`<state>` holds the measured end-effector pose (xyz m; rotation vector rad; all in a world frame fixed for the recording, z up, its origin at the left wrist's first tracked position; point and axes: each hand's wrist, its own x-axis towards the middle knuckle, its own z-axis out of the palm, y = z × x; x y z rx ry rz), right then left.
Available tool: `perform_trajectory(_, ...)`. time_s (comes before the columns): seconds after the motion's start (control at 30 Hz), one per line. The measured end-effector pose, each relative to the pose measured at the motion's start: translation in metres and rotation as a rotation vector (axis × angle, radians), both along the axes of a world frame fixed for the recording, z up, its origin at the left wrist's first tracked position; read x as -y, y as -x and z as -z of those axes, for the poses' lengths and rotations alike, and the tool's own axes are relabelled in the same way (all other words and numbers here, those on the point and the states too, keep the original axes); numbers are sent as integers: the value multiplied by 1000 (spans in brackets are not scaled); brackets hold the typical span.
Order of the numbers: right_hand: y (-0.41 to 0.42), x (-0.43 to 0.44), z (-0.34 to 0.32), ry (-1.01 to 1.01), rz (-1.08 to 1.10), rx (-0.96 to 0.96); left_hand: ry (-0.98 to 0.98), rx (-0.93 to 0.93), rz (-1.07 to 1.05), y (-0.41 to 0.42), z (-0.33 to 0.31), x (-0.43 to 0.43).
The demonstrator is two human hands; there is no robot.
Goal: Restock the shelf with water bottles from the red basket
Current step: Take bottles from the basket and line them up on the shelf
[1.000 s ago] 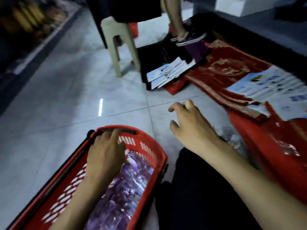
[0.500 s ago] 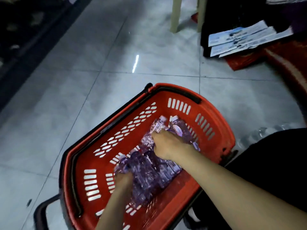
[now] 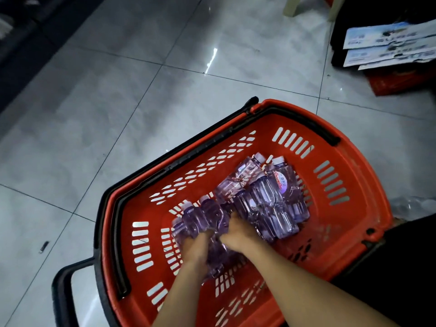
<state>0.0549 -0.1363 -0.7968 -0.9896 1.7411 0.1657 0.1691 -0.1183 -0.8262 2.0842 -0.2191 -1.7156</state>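
The water bottles (image 3: pixel 266 199), purple-tinted, lie on their sides inside the red basket (image 3: pixel 342 185). Both hands are in the basket. The left hand (image 3: pixel 194 247) grasps bottles near its left wall, and the right hand (image 3: pixel 238 233), just beside it, is curled around bottles at the middle. The basket stands on grey floor tiles (image 3: pixel 118 114). Stacked leaflets (image 3: pixel 387 46) lie well beyond its far right corner.

Reaching down and forward with both bare forearms, angled in so the wrists end up just beside each other. Digging in with the left hand (image 3: pixel 194 243) and right hand (image 3: pixel 237 232), knuckles up, fingers curled round bottles (image 3: pixel 266 199), fingertips mostly hidden tbh.
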Motion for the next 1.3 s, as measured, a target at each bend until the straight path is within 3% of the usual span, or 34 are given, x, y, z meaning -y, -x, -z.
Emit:
perform_trajectory(0.27,32,9,-11,-341,200,316,8,-168,-3,-8,-10,6)
perform_trajectory(0.53,75,12,-46,-308,456,489,210,-425,24,5,-63,5)
perform_trajectory(0.67,89,10,-84,-120,566,570,358,-477,44,22,-96,4)
perform_trajectory(0.83,115,-6,-139,164,616,763,573,-480,226,56,-152,5)
perform_trajectory(1.0,160,-35,-187,451,614,840,739,-637,327,97,-199,2)
perform_trajectory(1.17,195,-73,-212,781,677,642,911,-625,411,132,-226,4)
perform_trajectory(1.3,222,-111,-233,946,763,463,1002,-633,618,170,-245,-2)
